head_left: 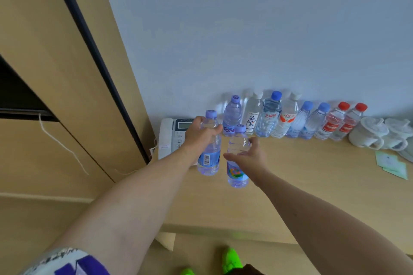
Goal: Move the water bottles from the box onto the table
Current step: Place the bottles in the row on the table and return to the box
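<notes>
Both hands were engaged in the placing step. The left hand [199, 133] grasped the left bottle [209, 145] around its shoulder, fingers curled about it; the right hand [248, 155] grasped the right bottle [238, 156] at its upper body, thumb and fingers wrapped round it. Both bottles were upright, just beside each other, at the near left end of the row [290, 118] along the wall on the desk [312, 185]. Whether their bases touched the desk could not be told. The box was not in view. The next move appeared to call for setting each base flat in the free space in front of the row, keeping clear of the phone [172, 134] on the left, then opening each grip without tipping the bottle. Legible marking: the left bottle showed a barcode on a blue label; the right bottle showed a multicoloured emblem; a third bottle [232, 116] behind them, lilac-capped like them, showed "Ga" in white. Farther right, labels carried Chinese characters, too small to read with certainty, and two red-capped bottles [342, 123] bore red labels. White cups [371, 134] stood at the far right.
</notes>
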`<state>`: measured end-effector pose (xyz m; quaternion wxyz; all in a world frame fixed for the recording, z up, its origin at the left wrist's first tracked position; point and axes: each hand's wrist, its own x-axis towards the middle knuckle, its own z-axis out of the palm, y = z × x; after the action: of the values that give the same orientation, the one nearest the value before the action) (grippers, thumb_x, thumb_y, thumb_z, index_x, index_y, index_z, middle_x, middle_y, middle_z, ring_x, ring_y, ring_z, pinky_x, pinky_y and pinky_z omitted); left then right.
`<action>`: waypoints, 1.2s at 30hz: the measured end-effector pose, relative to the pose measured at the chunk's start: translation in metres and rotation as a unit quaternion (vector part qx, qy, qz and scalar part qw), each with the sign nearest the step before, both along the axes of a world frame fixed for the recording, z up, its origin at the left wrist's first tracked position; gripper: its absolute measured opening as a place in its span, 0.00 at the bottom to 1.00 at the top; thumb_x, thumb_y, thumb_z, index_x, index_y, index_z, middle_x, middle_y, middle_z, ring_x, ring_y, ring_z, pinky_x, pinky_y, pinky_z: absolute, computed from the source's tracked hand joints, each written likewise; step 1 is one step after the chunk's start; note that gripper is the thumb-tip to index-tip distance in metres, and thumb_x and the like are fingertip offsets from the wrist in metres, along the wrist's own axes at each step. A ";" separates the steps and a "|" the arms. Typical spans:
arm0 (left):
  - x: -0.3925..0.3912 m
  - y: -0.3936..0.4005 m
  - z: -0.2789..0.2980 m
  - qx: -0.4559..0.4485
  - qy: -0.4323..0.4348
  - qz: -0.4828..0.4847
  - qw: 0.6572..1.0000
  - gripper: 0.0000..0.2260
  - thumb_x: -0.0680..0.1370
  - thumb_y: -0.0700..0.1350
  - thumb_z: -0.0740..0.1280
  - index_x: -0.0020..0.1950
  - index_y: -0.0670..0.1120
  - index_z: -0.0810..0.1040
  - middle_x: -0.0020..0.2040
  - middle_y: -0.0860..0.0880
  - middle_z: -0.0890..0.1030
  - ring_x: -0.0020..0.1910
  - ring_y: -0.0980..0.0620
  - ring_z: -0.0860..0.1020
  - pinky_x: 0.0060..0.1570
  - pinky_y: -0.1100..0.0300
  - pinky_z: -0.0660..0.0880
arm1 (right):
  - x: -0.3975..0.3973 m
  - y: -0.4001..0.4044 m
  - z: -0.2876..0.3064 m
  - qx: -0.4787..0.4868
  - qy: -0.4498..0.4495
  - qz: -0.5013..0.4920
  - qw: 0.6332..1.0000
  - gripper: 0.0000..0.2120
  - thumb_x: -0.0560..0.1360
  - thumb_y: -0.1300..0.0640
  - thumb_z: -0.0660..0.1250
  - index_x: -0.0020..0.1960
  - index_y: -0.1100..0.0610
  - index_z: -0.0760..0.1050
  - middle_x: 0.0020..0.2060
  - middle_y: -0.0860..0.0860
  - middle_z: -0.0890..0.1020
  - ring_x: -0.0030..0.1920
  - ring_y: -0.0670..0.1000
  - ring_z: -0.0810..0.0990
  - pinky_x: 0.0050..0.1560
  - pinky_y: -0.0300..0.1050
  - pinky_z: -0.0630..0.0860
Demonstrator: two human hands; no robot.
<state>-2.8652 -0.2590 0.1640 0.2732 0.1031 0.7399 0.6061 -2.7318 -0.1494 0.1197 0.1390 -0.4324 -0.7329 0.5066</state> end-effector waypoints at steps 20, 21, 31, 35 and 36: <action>-0.078 0.066 -0.016 -0.130 0.162 -0.051 0.977 0.21 0.73 0.27 0.66 0.60 0.46 0.82 0.56 0.47 0.83 0.53 0.51 0.79 0.53 0.62 0.75 | -0.064 0.071 -0.011 0.089 -0.029 0.142 0.985 0.33 0.58 0.60 0.82 0.62 0.49 0.78 0.55 0.54 0.79 0.52 0.56 0.79 0.51 0.48 0.77; -0.079 0.068 -0.016 -0.137 0.171 -0.052 0.974 0.22 0.72 0.27 0.65 0.60 0.47 0.82 0.55 0.48 0.83 0.54 0.50 0.79 0.53 0.61 0.75 | -0.064 0.073 -0.011 0.084 -0.034 0.140 0.986 0.33 0.59 0.60 0.82 0.62 0.49 0.78 0.54 0.54 0.80 0.53 0.56 0.80 0.52 0.50 0.78; -0.090 0.092 -0.029 -0.156 0.211 -0.010 0.965 0.22 0.69 0.43 0.80 0.61 0.48 0.79 0.51 0.51 0.77 0.51 0.49 0.76 0.48 0.62 0.69 | -0.064 0.079 -0.005 0.040 -0.050 0.147 0.987 0.38 0.60 0.52 0.84 0.66 0.51 0.72 0.58 0.53 0.79 0.58 0.55 0.79 0.60 0.57 0.77; -0.095 0.094 -0.033 -0.106 0.181 0.015 0.978 0.22 0.71 0.35 0.77 0.63 0.49 0.81 0.52 0.54 0.78 0.51 0.50 0.78 0.51 0.61 0.73 | -0.062 0.078 -0.007 0.050 -0.039 0.119 0.991 0.34 0.60 0.51 0.85 0.62 0.53 0.77 0.55 0.52 0.81 0.55 0.54 0.80 0.57 0.56 0.78; -0.096 0.094 -0.034 -0.100 0.177 0.013 0.979 0.23 0.71 0.35 0.77 0.63 0.50 0.81 0.51 0.56 0.78 0.50 0.51 0.78 0.50 0.61 0.73 | -0.063 0.078 -0.008 0.056 -0.040 0.119 0.991 0.33 0.60 0.51 0.85 0.62 0.53 0.77 0.54 0.51 0.81 0.54 0.54 0.80 0.57 0.55 0.78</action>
<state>-2.9607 -0.1654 0.1297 0.1389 0.1712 0.8347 0.5046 -2.7949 -0.0716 0.1121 0.0725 -0.3535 -0.8111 0.4603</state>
